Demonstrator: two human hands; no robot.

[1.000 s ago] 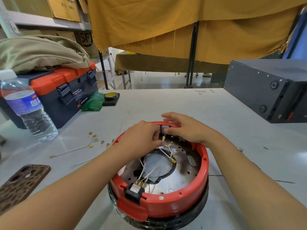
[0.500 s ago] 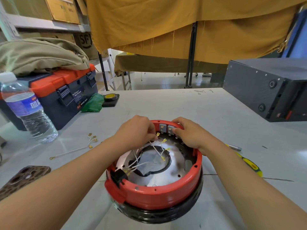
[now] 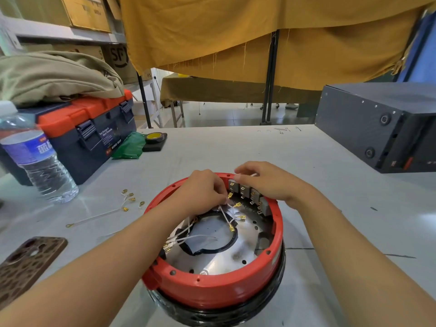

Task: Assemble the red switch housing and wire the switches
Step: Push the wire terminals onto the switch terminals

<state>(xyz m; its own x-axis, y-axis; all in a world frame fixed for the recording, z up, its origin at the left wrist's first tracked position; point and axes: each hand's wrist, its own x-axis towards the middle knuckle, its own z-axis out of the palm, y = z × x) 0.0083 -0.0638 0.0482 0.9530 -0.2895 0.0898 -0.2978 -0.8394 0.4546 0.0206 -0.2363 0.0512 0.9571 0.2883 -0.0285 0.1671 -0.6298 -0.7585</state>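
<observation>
A round red switch housing [image 3: 212, 289] on a black base sits on the table right in front of me, with a silver plate inside. Several grey switches [image 3: 247, 192] line its far inner rim. White wires with brass terminals [image 3: 232, 220] lie loose inside. My left hand [image 3: 203, 192] reaches over the far left rim and pinches a white wire near the leftmost switch. My right hand [image 3: 266, 180] rests on the far rim above the switches, fingers curled, pinching a thin white wire end.
Loose wires with brass terminals [image 3: 127, 201] lie left of the housing. A water bottle [image 3: 35, 159], a toolbox [image 3: 87, 131] with cloth on top, a tape roll [image 3: 154, 138] and a phone [image 3: 26, 265] are on the left. A black box [image 3: 377, 123] stands at the right.
The housing has turned, carrying the black switch block at the near rim off to the left and out of sight and exposing more far-rim switches. Both hands stayed at the far rim.
</observation>
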